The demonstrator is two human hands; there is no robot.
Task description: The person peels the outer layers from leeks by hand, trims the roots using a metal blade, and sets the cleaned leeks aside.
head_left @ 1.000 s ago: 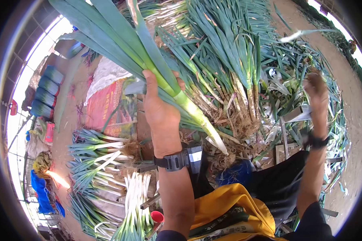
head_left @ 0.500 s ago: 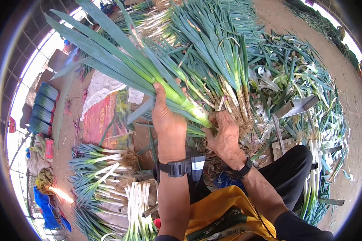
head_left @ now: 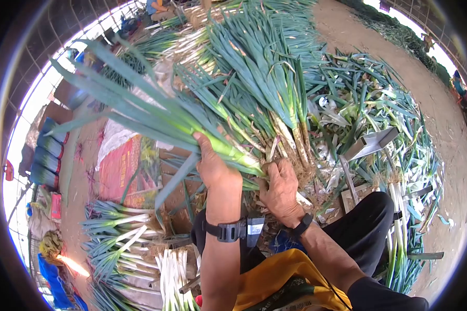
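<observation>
My left hand point(head_left: 217, 167) is wrapped round the pale green stalk of a large green onion point(head_left: 225, 150), whose long leaves fan out to the upper left. At the stalk's lower end my right hand point(head_left: 281, 189) is closed, its thumb and fingers pinching the base. Just beyond, a heap of untrimmed green onions point(head_left: 267, 67) lies with muddy roots towards me. To the lower left are cleaned onions point(head_left: 124, 233) with white stems, and another white-stemmed bunch point(head_left: 177, 274) lies near my left forearm.
Stripped leaves point(head_left: 368, 98) are piled on the right, around a metal stand point(head_left: 371, 144). More long onions point(head_left: 399, 238) lie beside my knee. A red printed sack point(head_left: 120, 173) is on the ground at left, with wrapped bundles point(head_left: 49, 150) farther off. Another person point(head_left: 158, 8) sits at the top.
The onion and both my hands have shifted slightly down and left in view, and its leaves have swung lower. The view has moved, so the seated person at the top now shows.
</observation>
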